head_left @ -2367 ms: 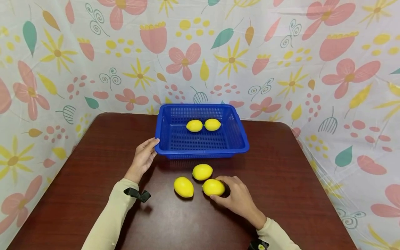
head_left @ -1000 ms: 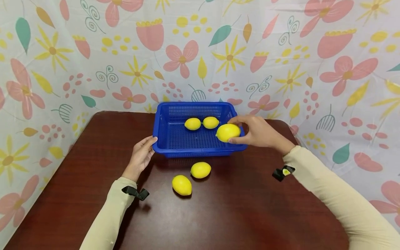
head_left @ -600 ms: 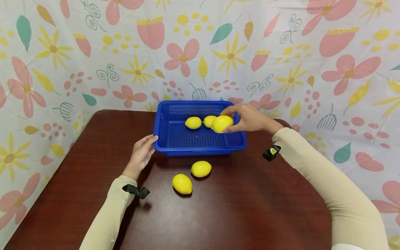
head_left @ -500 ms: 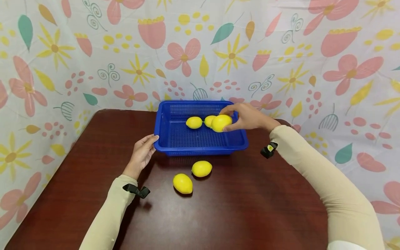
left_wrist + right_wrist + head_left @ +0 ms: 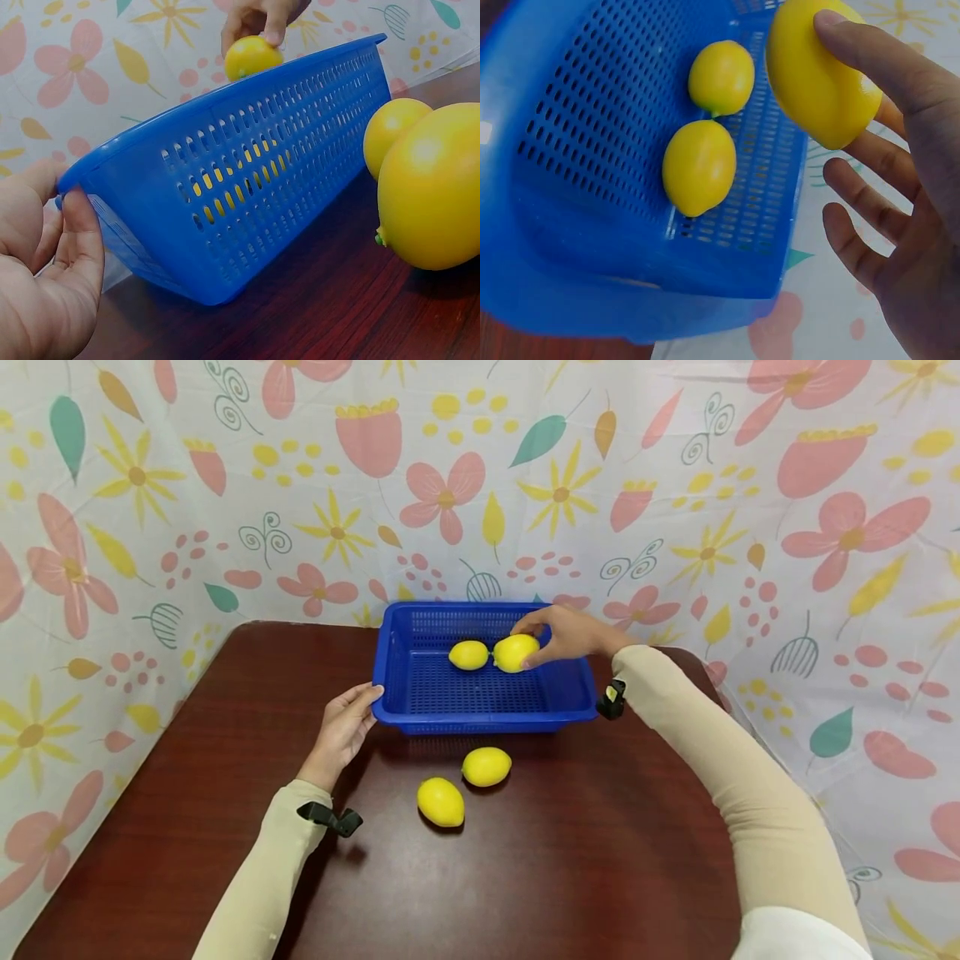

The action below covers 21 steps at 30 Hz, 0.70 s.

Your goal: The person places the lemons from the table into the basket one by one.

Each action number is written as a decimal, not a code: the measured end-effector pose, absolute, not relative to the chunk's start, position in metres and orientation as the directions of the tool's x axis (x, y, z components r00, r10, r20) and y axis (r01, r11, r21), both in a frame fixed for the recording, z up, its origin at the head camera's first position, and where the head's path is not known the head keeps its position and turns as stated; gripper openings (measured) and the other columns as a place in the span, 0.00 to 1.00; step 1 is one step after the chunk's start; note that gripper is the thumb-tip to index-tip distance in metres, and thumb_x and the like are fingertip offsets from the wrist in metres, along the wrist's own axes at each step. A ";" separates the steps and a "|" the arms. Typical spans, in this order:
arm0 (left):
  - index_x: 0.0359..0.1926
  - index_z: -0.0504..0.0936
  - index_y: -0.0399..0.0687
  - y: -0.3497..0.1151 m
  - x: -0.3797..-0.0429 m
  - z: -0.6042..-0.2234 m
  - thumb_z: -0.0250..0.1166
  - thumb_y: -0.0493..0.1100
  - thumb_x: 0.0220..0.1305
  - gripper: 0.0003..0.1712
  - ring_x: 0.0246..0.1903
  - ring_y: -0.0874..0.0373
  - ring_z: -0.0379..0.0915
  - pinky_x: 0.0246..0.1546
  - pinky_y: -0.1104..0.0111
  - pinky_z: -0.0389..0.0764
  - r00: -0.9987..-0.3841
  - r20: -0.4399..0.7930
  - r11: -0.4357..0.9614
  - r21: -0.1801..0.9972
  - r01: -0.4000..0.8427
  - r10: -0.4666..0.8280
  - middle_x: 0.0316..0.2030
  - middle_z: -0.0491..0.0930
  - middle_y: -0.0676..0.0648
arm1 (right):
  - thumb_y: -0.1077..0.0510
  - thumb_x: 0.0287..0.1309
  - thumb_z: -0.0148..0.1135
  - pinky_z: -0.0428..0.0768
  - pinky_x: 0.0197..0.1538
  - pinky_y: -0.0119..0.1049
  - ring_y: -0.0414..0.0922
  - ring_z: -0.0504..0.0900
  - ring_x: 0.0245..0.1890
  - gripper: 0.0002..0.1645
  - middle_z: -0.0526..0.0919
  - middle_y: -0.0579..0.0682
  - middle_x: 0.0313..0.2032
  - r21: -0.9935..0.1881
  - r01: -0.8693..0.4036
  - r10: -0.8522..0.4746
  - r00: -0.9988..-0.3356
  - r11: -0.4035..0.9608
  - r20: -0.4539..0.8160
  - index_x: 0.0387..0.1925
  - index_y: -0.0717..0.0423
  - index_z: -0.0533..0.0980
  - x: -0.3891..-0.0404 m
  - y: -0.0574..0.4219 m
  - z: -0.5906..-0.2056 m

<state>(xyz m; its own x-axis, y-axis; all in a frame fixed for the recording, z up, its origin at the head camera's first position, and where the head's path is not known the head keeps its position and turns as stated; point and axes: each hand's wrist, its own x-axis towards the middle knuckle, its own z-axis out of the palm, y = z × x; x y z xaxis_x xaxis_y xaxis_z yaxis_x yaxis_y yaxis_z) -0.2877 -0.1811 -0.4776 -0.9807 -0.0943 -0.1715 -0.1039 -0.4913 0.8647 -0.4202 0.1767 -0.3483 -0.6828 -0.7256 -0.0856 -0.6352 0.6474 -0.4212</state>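
Observation:
A lemon (image 5: pixel 515 653) is pinched between the thumb and fingers of my right hand (image 5: pixel 567 633), held above the blue basket (image 5: pixel 480 720). In the right wrist view, two other lemons lie inside the basket: one lemon (image 5: pixel 699 166) and another lemon (image 5: pixel 721 77), end to end. From the head view, the held lemon covers one of them, while the other lemon (image 5: pixel 468 655) shows. My left hand (image 5: pixel 343 732) grips the basket's rim at its near left corner, thumb on top. On the table in front of the basket sit a lemon (image 5: pixel 487 767) and a second lemon (image 5: pixel 441 802), apart.
The brown wooden table (image 5: pixel 585 843) carries everything. Right behind the basket hangs a white cloth (image 5: pixel 450 485) printed with flowers and leaves. Black straps (image 5: pixel 330 818) with cameras sit on both wrists.
My right hand picked up a lemon from the table and carried it up over the basket, then moved left above the lemons inside. The left hand has stayed on the rim.

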 end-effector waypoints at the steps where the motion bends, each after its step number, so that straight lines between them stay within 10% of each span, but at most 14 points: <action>1: 0.40 0.81 0.43 -0.181 -0.288 -0.477 0.67 0.38 0.61 0.07 0.31 0.62 0.79 0.36 0.74 0.81 -0.981 -0.172 -0.492 0.864 -0.104 -0.094 0.32 0.82 0.51 | 0.38 0.43 0.74 0.77 0.51 0.43 0.41 0.76 0.46 0.32 0.81 0.39 0.46 -0.417 -0.632 -0.724 -0.683 0.653 -0.099 0.52 0.39 0.77 -0.423 0.175 -0.350; 21: 0.42 0.80 0.43 -0.180 -0.287 -0.478 0.66 0.38 0.62 0.08 0.31 0.63 0.78 0.36 0.75 0.81 -0.977 -0.183 -0.488 0.866 -0.105 -0.114 0.34 0.82 0.50 | 0.41 0.40 0.78 0.76 0.54 0.46 0.46 0.77 0.50 0.34 0.81 0.44 0.51 -0.387 -0.569 -0.674 -0.700 0.726 -0.235 0.53 0.40 0.78 -0.458 0.156 -0.390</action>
